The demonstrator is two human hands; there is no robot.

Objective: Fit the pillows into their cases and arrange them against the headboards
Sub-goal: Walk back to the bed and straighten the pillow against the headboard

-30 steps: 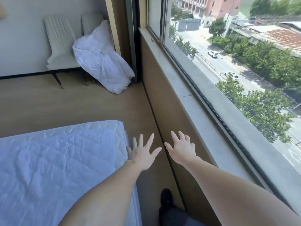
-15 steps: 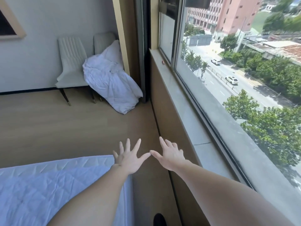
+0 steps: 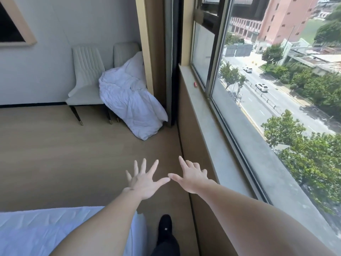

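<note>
A heap of crumpled white bedding (image 3: 129, 104) slumps off a white chair onto the wood floor in the far corner; whether it holds pillows or cases I cannot tell. My left hand (image 3: 143, 180) and my right hand (image 3: 191, 177) are stretched out in front of me with fingers spread, both empty, thumbs nearly touching. They hover over the floor strip between the bed and the window wall, well short of the heap. The bed's quilted white mattress corner (image 3: 36, 230) lies at the lower left, partly under my left forearm.
Two white chairs (image 3: 86, 78) stand against the far wall. A brown panelled wall with a grey sill (image 3: 208, 130) runs along the right under a large window. A small red object (image 3: 195, 84) sits on the sill. My black shoe (image 3: 165, 225) is on the floor.
The view has moved forward toward the far corner: the bedding heap and chairs look larger, the mattress has slid down and left. Both hands stay spread and empty, thumbs now closer together.
</note>
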